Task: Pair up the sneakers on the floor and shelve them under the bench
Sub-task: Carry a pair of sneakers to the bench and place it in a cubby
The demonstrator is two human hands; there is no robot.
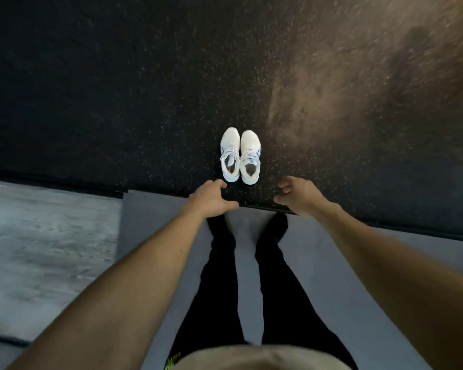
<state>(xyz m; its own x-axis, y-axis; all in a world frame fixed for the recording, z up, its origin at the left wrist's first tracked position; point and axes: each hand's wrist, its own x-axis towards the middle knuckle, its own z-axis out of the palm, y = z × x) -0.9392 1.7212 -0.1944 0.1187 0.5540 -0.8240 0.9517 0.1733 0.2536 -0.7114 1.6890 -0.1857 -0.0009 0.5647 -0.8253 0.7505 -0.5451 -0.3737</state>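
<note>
Two white sneakers (240, 156) paired (touching), left hand (211, 200), right hand (298, 194) empty above

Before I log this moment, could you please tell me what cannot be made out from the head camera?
- Bench and its shelf: outside the head view, so the place for shelving is unknown.
- Sneakers: too small to read any brand or size.
- Person's feet: dark against the floor edge, partly behind the left hand and right hand.
- Top right floor: motion blurred.

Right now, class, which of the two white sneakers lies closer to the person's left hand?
The left-side sneaker, the pair's left-hand one; its heel sits just beyond the left hand, while the other sneaker lies further right.
</note>
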